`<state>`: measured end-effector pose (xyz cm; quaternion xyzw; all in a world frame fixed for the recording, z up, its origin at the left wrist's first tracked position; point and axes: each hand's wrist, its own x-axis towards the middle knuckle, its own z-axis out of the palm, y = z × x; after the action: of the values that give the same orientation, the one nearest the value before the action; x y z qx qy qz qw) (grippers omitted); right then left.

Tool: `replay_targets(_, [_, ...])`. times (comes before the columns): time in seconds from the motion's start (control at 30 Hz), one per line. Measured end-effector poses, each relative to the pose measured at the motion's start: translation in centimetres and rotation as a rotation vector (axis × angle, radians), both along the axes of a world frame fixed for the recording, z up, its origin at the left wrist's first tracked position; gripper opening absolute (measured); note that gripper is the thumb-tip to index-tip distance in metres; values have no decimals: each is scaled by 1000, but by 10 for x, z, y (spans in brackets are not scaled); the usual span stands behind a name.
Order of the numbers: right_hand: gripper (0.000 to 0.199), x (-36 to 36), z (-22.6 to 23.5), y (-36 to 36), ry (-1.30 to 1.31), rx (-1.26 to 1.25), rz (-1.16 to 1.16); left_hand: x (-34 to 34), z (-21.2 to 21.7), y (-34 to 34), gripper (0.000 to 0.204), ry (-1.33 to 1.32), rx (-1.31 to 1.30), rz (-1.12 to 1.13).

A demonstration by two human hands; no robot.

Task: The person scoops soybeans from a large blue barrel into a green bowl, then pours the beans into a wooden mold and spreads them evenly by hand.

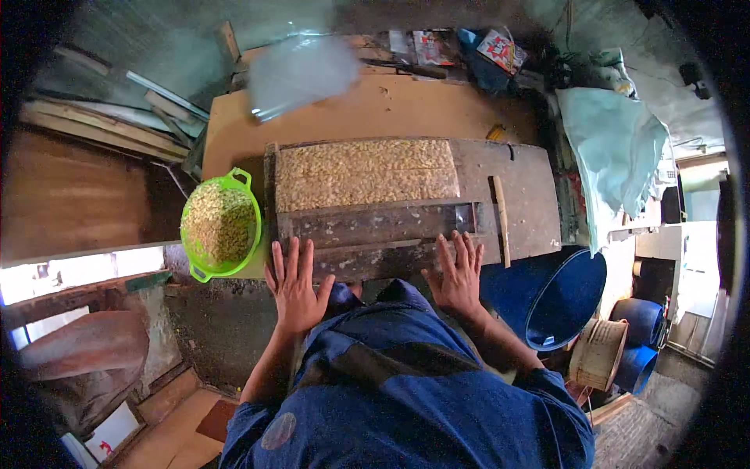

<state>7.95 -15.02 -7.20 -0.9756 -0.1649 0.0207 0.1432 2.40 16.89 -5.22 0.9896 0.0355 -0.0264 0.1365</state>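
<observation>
My left hand [294,286] rests with fingers spread on the near edge of a dark, worn wooden board [351,227]. Farther right along that edge, my right hand [456,275] also lies with its fingers stretched out, holding nothing. Beyond both hands, a flat rectangular layer of pale, nut-like pieces [363,173] fills part of the board, with what looks like a glossy cover at its right end. Left of the board stands a bright green plastic colander [256,227] with similar loose pieces inside. A slim wooden stick [501,221] lies near the board's right side.
At the back of the tan table [367,105] lies a stack of clear plastic sheets [303,76]. Red-and-white packets [501,50] sit at the far edge. A large blue tub [566,297] stands below right, and a pale green cloth [613,148] hangs beyond the table's right end.
</observation>
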Motion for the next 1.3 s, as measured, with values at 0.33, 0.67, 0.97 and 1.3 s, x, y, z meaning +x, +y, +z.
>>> replay_targets(0.33, [60, 22, 17, 14, -2, 4, -35, 7, 3, 2, 70, -22, 11, -21])
replay_targets(0.67, [52, 52, 23, 24, 90, -59, -58, 28, 4, 5, 65, -28, 37, -76])
replay_targets(0.97, [55, 62, 34, 44, 77, -135, 32, 29, 6, 6, 64, -50, 12, -87])
replay_targets(1.3, [63, 62, 28, 145, 167, 208, 666, -2, 7, 20, 72, -109, -77, 39])
